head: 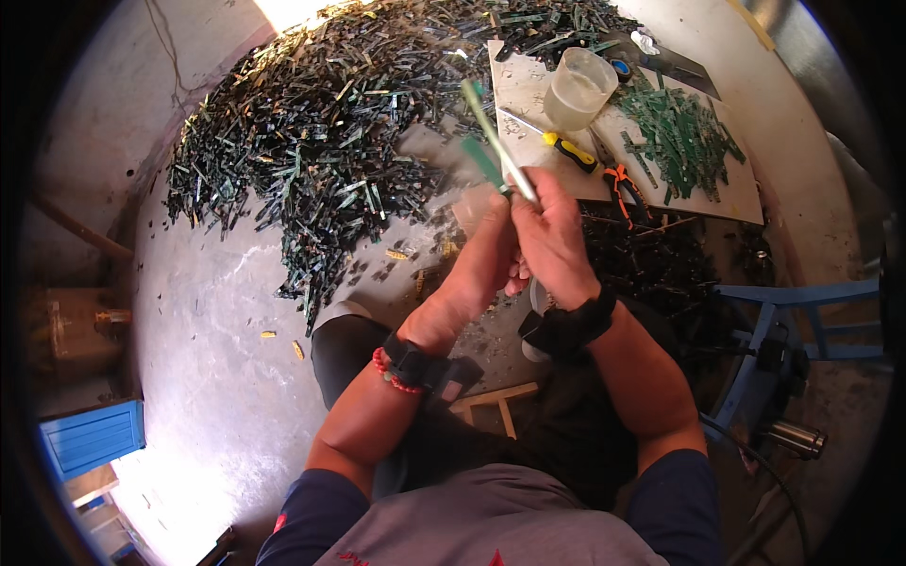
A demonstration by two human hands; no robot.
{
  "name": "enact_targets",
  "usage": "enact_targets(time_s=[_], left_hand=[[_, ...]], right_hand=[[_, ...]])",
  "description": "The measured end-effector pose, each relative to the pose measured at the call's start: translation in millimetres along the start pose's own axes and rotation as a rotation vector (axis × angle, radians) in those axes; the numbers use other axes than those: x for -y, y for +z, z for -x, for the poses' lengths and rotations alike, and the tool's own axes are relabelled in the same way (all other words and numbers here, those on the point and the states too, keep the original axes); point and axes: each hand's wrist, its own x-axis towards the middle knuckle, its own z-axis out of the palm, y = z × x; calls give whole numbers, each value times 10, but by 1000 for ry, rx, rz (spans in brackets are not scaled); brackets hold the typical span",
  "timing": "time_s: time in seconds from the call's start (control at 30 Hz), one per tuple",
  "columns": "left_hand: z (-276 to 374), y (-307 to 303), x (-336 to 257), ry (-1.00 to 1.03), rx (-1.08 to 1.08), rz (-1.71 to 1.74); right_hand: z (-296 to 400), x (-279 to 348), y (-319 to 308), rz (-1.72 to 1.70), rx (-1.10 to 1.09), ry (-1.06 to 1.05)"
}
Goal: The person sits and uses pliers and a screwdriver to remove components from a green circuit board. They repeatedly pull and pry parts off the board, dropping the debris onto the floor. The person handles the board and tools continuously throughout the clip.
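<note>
My left hand (488, 233) and my right hand (555, 223) meet in front of me. Out of my left hand sticks a green strip (481, 159), blurred, that looks like a piece of circuit board. My right hand is closed around a pale, thin stick-like tool (499, 138); its kind is unclear. The two pieces lie close together, and whether they touch is hard to tell. To the right, a white board (524, 78) bears a yellow-black screwdriver (570, 152), orange-black pliers (623, 187), a clear plastic container (580, 88) and a pile of green circuit-board strips (679, 138).
A large heap of dark and green strips (340, 127) covers the floor ahead and to the left. Blue tape (621, 68) lies behind the container. More dark pieces (644, 258) lie below the board. A blue metal frame (764, 318) stands at the right.
</note>
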Motion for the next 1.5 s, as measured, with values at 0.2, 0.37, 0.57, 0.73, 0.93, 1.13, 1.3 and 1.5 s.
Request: enact_targets(time_s=[0.2,0.37,0.57,0.73,0.93,1.13,1.3,1.5], left_hand=[[-14,-134,-41,-8,-145,12],[31,-213,-86,14,-255,-31],[120,-108,-70,116,-222,-381],[131,-66,-60,160,-127,-464],[104,-75,-31,154,-154,-429],[66,-152,-21,215,-199,-486],[32,-157,-23,205,-293,-424],[-68,-156,55,214,-357,-406]], right_hand=[[-293,-29,-563,104,94,-170],[-271,114,-899,227,293,-39],[-279,187,-979,343,416,-21],[-364,137,-939,332,421,-89],[-398,-34,-755,202,228,-146],[-288,-4,-934,361,-98,-233],[-67,92,-1117,277,-23,-16],[87,-86,-1323,323,171,-19]])
